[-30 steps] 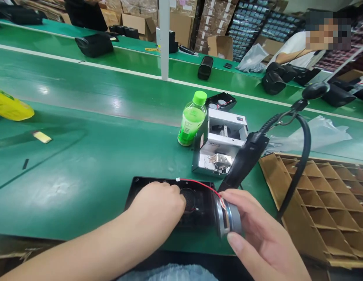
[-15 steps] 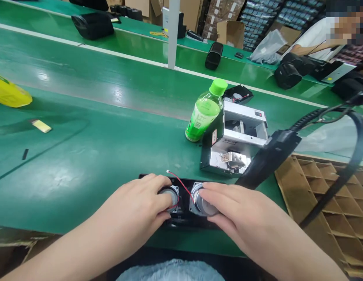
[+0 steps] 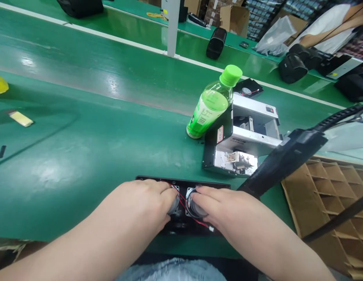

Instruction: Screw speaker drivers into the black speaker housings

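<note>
A long black panel point(image 3: 181, 225) lies on the green table near its front edge, with two round speaker drivers on it. My left hand point(image 3: 149, 203) is closed round the left driver point(image 3: 174, 205) and covers most of it. Around the right driver point(image 3: 190, 203) curl the fingers of my right hand point(image 3: 220, 203). Red and black wires point(image 3: 183, 198) cross the panel between the drivers, and their white connector point(image 3: 211, 228) sits beside my right fingers.
Behind the panel stand a metal machine point(image 3: 242, 136) and a green-capped bottle point(image 3: 210, 103). A black cable handle point(image 3: 286, 160) slants in from the right above a divided cardboard box point(image 3: 304, 203). A person's arm point(image 3: 324, 35) shows far right.
The white connector has swung from behind the drivers to the front right of the panel. My left hand now covers more of its driver. The camera view has shifted.
</note>
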Tool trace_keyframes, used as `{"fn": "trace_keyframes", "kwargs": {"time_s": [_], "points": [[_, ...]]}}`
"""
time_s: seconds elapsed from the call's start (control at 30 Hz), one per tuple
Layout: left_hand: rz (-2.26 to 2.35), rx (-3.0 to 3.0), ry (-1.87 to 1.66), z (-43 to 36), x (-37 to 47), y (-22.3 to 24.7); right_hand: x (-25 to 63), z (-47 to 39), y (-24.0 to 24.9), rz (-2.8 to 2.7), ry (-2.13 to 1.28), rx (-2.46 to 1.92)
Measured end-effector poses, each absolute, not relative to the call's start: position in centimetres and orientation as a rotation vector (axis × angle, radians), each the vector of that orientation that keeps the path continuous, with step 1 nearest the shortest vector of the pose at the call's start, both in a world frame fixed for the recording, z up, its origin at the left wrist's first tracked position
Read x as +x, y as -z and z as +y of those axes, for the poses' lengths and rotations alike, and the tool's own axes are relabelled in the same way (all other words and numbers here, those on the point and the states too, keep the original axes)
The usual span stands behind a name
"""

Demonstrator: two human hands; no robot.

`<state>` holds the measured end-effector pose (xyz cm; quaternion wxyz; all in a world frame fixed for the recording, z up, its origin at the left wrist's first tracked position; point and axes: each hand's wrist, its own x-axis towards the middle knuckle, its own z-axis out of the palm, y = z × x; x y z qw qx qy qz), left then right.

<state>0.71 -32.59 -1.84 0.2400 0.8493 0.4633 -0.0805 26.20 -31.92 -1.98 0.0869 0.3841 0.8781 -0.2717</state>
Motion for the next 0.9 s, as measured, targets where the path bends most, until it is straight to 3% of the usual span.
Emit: {"fn": "trace_keyframes", "kwargs": {"time_s": [0.47, 0.63, 0.73, 0.83, 0.9], "points": [[1.245, 2.35, -0.006, -32.4, -0.4, 3.1, 25.4, -32.5, 1.9, 2.676, 0.599, 1.196], [1.269, 2.335, -0.086, -32.9, -0.8, 2.9, 27.8, -33.3, 1.3, 2.985, 0.529, 1.332], [1.289, 2.369, -0.114, -33.2, -1.2, 3.2, 29.6, -34.2, 2.3, 3.157, 0.442, 2.129], [1.265, 2.435, -0.107, -33.2, -1.5, 3.6, 30.7, -34.4, 4.6, 2.838, 0.278, 3.148], [1.242, 2.465, -0.088, -33.2, -1.6, 3.8, 31.2, -33.8, 6.1, 2.758, 0.5, 3.316]]}}
